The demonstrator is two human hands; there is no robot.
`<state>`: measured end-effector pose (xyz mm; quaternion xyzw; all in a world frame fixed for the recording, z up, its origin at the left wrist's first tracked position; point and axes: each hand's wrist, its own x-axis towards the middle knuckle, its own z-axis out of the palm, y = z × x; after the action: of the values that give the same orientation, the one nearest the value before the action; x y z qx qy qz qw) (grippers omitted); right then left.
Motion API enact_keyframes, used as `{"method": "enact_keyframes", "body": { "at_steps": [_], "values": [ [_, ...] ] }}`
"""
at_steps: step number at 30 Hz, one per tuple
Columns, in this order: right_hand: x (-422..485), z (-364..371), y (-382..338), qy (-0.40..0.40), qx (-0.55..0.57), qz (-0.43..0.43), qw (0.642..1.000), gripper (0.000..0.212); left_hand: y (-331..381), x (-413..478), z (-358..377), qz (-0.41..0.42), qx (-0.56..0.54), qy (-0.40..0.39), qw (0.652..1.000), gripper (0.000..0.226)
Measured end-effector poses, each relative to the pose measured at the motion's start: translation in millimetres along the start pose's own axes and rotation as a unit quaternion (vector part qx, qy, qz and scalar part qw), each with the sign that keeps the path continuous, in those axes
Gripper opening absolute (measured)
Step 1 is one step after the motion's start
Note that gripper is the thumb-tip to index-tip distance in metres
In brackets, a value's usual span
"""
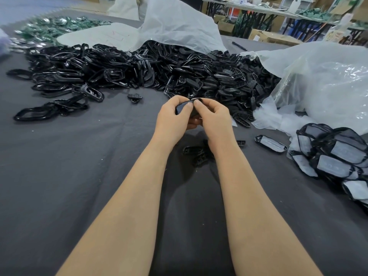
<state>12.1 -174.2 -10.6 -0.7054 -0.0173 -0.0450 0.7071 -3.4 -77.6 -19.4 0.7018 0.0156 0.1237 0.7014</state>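
Head view, looking down over a big grey-clothed worktop [59, 176]. Spread across the far half, a huge heap of black plastic parts [139, 68]: loops on the left side, chunkier slotted pieces on the right. Draped behind and over that, a white plastic sheet [175, 26]. Off to the right, a crinkly clear bag [328, 86], cut off by the frame edge. Lower right, a stack of black frames with grey inserts [338, 156], also running out of frame. Far left corner, a green pile [59, 26], too blurry to name.

Up the middle, two bare forearms, with the left hand [173, 120] and right hand [213, 118] raised just above the worktop at the near edge of the heap. Fingers curled, thumb tips nearly touching on top, both gripping one small black part [197, 100]. Long axis seemingly crosswise, running from one hand to the other. Honestly hard to call though: mostly buried under thumbs and fingers, only a curved top rim and a dark sliver by the left thumb showing. No telling face-up from face-down, or one end from the other.

Smallest stuff: a lone grey-insert frame [270, 144] lying flat right of the wrists, a few loose black bits [196, 154] under the wrists and half hidden by them, and a tiny black piece [135, 97] alone left of the hands.
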Motion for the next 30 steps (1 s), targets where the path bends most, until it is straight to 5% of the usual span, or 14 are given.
{"method": "enact_keyframes", "body": {
  "at_steps": [16,21,30],
  "values": [
    [-2.4,-1.0,-4.0,0.015,0.011,0.016,1.0,0.019,2.7,-2.1,1.0,-0.013,0.004,-0.024,1.0,0.017],
    [-1.2,-4.2,-1.3,-0.02,-0.109,-0.008,0.994,0.021,0.8,-1.1,0.2,-0.002,0.025,0.013,1.0,0.019],
    [5.2,-7.5,3.7,0.06,-0.131,-0.021,0.989,0.016,-2.2,0.8,-1.0,-0.019,-0.014,0.033,0.999,0.011]
  ]
}}
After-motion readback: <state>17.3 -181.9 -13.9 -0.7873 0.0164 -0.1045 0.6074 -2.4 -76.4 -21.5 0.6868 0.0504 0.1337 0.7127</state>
